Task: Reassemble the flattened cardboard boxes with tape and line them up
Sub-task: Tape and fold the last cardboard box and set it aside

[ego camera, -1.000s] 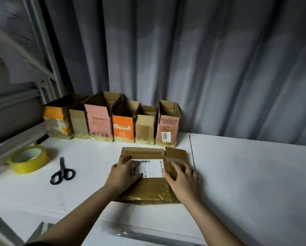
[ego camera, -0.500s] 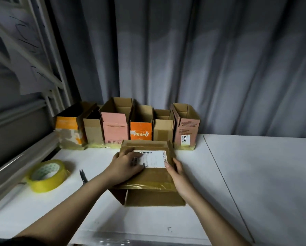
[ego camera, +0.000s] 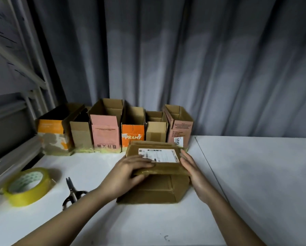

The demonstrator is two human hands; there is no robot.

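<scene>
A brown cardboard box [ego camera: 154, 189] with a white shipping label [ego camera: 161, 155] on its top face stands on the white table [ego camera: 255, 183], its open end and flaps turned toward me. My left hand [ego camera: 127, 174] lies over the box's top front edge, fingers spread across the label's corner. My right hand [ego camera: 193, 173] presses flat against the box's right side, fingers straight. Behind it, several assembled open boxes [ego camera: 104, 128] stand in a row along the curtain. A roll of yellow tape [ego camera: 27, 186] lies at the left, with scissors [ego camera: 72, 192] beside it.
A grey curtain [ego camera: 184, 59] hangs behind the table. A metal rail and frame [ego camera: 12, 153] run along the left edge. A seam [ego camera: 209, 167] splits the tabletop to the right of the box. The row's rightmost box [ego camera: 179, 126] carries a 6845 sticker.
The box has gone from lying flat to standing opened into shape and has moved back toward the row. My right hand shifted from its top to its right side.
</scene>
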